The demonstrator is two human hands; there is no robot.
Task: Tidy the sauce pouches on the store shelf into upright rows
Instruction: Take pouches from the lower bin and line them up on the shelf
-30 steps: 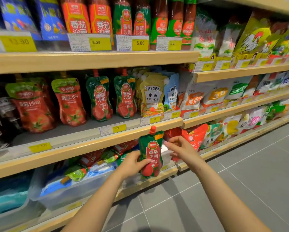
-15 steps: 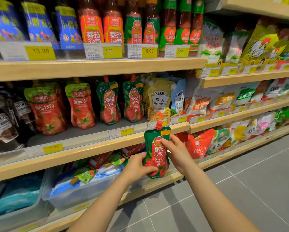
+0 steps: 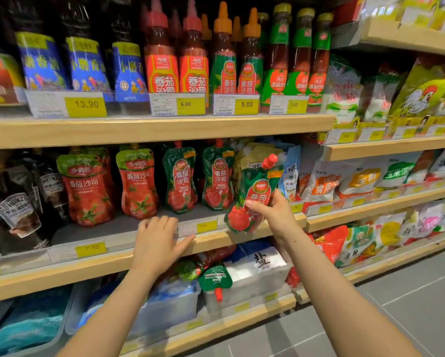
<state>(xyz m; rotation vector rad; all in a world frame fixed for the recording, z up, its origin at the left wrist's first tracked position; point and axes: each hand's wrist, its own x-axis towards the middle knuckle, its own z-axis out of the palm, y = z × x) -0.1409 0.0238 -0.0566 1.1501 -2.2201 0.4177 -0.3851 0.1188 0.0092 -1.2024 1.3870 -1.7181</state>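
Note:
My right hand (image 3: 274, 211) grips a green ketchup pouch (image 3: 254, 194) with a red cap, tilted to the right in front of the middle shelf (image 3: 69, 271). Two matching green pouches (image 3: 180, 180) (image 3: 217, 177) stand upright on that shelf, just left of the held one. Further left stand two red and green ketchup pouches (image 3: 87, 186) (image 3: 137, 182). My left hand (image 3: 158, 243) lies flat on the shelf's front edge with fingers spread and nothing in it. Another green pouch (image 3: 215, 280) lies cap-down in a bin on the bottom shelf.
Sauce bottles (image 3: 193, 60) and price tags line the top shelf. Dark Heinz pouches (image 3: 17, 207) stand at the far left, Heinz and seasoning bags (image 3: 324, 181) to the right. Clear plastic bins (image 3: 164, 307) with salt bags fill the bottom shelf. Grey floor tiles (image 3: 409, 292) lie at the lower right.
My left hand has let go of the green pouch and moved onto the shelf edge. My right hand has lifted the pouch up to the right, tilting it. The view has moved closer.

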